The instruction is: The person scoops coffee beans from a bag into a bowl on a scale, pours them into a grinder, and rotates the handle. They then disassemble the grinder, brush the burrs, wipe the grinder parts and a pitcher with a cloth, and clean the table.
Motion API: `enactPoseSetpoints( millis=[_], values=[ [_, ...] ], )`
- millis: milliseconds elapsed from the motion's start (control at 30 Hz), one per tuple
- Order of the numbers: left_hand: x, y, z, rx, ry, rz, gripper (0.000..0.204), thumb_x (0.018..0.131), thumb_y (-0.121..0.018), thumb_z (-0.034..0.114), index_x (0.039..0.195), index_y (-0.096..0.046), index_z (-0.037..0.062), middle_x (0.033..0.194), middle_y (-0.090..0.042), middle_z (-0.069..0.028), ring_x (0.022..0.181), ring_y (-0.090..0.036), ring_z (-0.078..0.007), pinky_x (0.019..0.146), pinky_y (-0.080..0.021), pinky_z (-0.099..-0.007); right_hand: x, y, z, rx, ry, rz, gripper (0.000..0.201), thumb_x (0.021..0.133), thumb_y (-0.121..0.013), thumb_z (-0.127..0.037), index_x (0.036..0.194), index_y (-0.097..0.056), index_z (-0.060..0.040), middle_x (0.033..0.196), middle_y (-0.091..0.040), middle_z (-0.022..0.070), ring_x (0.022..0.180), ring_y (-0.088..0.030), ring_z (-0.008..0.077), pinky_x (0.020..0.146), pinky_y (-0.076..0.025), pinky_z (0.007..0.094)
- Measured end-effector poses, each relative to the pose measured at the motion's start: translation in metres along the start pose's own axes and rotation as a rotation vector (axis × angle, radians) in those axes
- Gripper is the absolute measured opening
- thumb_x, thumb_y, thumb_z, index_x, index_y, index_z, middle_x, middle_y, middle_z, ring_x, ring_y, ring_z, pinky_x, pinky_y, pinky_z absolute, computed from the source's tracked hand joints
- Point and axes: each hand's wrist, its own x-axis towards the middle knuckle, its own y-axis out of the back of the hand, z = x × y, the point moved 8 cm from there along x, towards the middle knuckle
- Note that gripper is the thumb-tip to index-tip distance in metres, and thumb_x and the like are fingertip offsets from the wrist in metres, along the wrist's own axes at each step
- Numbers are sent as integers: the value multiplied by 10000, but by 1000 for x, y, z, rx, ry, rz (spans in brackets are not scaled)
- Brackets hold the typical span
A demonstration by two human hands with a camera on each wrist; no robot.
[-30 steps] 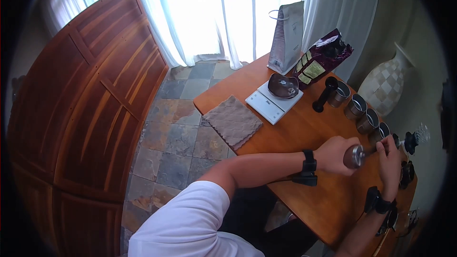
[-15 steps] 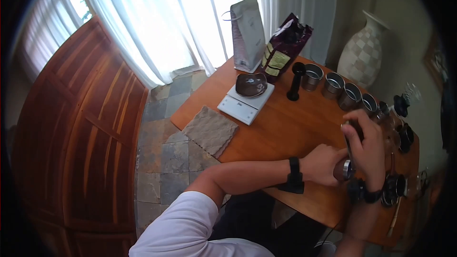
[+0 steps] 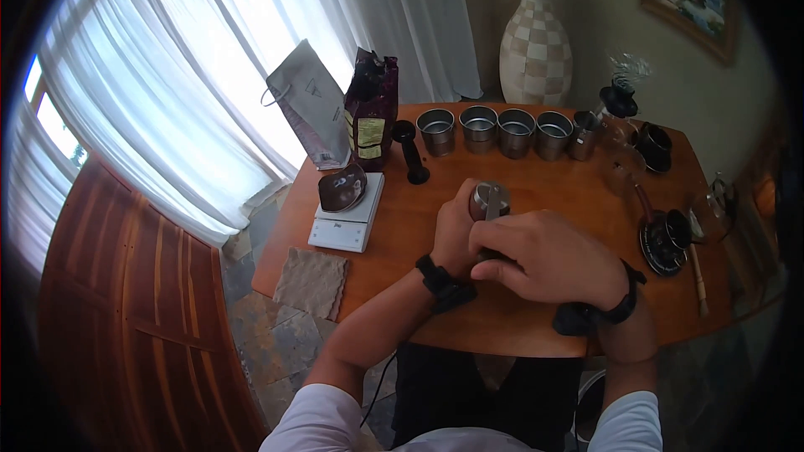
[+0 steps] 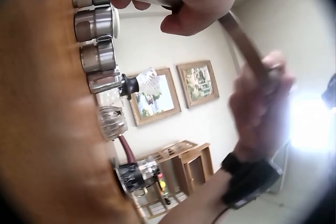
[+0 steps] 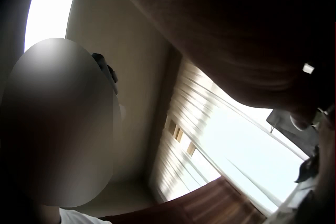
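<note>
Over the middle of the table, my left hand grips the body of a metal hand coffee grinder. My right hand is curled round the end of its crank arm, just in front of the left hand. The knob itself is hidden in the fingers. In the left wrist view the grinder body crosses the top, and the right hand is blurred at the crank's far end. The right wrist view mostly has the dark underside of the right hand.
A scale bearing a dark bowl stands left, behind a folded cloth. Coffee bags, a black tamper-like tool and several metal cups line the back. A black dripper and a brush lie right.
The head view has swung right, bringing the whole table in front. My right hand has moved on round the grinder with the crank, while my left hand keeps its grip on the body.
</note>
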Motion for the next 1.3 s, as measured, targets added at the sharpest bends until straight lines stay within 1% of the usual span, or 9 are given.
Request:
enactPoseSetpoints(
  millis=[67, 167, 333, 533, 633, 900, 1067, 1233, 1300],
  values=[
    [-9, -25, -8, -235, -195, -24, 341, 820, -795, 133, 1101, -617, 55, 994, -748, -76, 873, -735, -251, 794, -573, -366, 5, -8, -6, 106, 126, 62, 204, 924, -719, -186, 990, -596, -37, 873, -696, 175, 839, -678, 424, 718, -505, 505],
    [-20, -34, 31, 190, -469, -122, 387, 798, -811, 161, 1131, -630, 82, 991, -754, -69, 877, -749, -288, 795, -577, -387, 21, 8, 24, 130, 133, 249, 208, 926, -721, -178, 1005, -595, -31, 904, -705, 176, 863, -690, 420, 733, -520, 483],
    [-13, -23, 31, 228, -179, -190, 463, 763, -868, 195, 1146, -648, 57, 977, -727, -37, 885, -713, -189, 820, -566, -333, 7, 40, 141, -113, -454, 319, 211, 975, -682, -233, 1017, -613, -38, 871, -700, 170, 853, -688, 368, 737, -507, 457],
    [22, 36, -6, 82, -85, 180, 429, 786, -847, 148, 1141, -634, 35, 1031, -701, -40, 933, -668, -117, 838, -543, -307, -5, 33, 72, -77, -280, -41, 255, 956, -689, -295, 977, -607, -55, 820, -691, 157, 790, -682, 357, 708, -490, 478],
    [19, 26, 0, -20, -103, 158, 434, 778, -834, 121, 1147, -622, 33, 1040, -690, -43, 933, -661, -122, 843, -540, -305, 3, 21, 27, 99, 144, 148, 233, 936, -702, -265, 966, -624, -48, 780, -683, 140, 721, -678, 321, 677, -506, 412],
    [28, 21, -26, 6, 29, 16, 432, 771, -833, 174, 1123, -628, 30, 975, -694, -48, 867, -669, -138, 769, -545, -315, 10, 35, 62, -5, -111, 396, 224, 912, -712, -216, 958, -674, 0, 752, -687, 153, 667, -688, 267, 616, -512, 367],
    [28, 33, -31, 41, 118, 104, 452, 758, -840, 210, 1110, -626, 25, 935, -698, -80, 829, -690, -184, 754, -553, -340, 10, 19, 92, 165, -323, 578, 215, 963, -728, -207, 1016, -700, -1, 685, -633, 18, 633, -585, 70, 565, -439, 259],
    [27, 33, -44, -106, 232, -46, 442, 781, -822, 211, 1122, -618, 18, 922, -694, -87, 690, -680, -200, 645, -555, -354, 8, 8, 118, 353, -407, 514, 146, 1002, -708, -172, 996, -699, -26, 717, -581, -67, 633, -501, 6, 535, -381, 212],
    [25, 32, -47, 157, 198, -40, 529, 764, -836, 307, 1143, -619, 7, 965, -713, -129, 726, -707, -233, 664, -560, -368, 5, 3, 112, 327, -428, 526, 126, 1007, -711, -161, 999, -692, -36, 735, -574, -75, 629, -484, -4, 527, -364, 197]
  ],
)
